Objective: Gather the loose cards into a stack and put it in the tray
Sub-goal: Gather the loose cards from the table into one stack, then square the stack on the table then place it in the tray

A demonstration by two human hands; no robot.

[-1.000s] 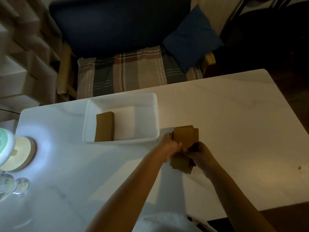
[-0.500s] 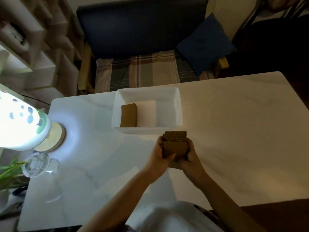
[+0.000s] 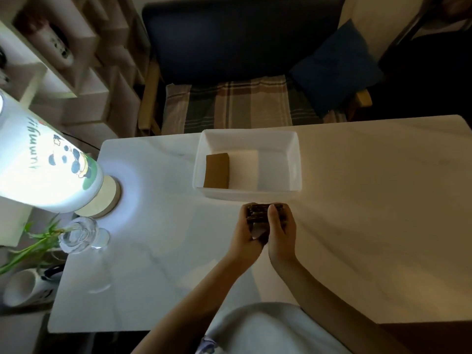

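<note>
I observe both hands at frame centre: left hand (image 3: 247, 232) and right hand (image 3: 280, 232) clasp the brown card stack (image 3: 260, 213) between them, just below the white tray (image 3: 293, 162), which holds another card pile (image 3: 217, 171).

A white marble-look table (image 3: 370, 200) fills the view. On its left edge stands a glowing lamp (image 3: 40, 162) printed with pandas, and beside it a glass vase (image 3: 79, 236) holding green stems. A white mug (image 3: 25, 287) lies lower left. Behind the table are a plaid cushion (image 3: 237, 103), a blue pillow (image 3: 334, 67) and white shelves (image 3: 63, 47).
</note>
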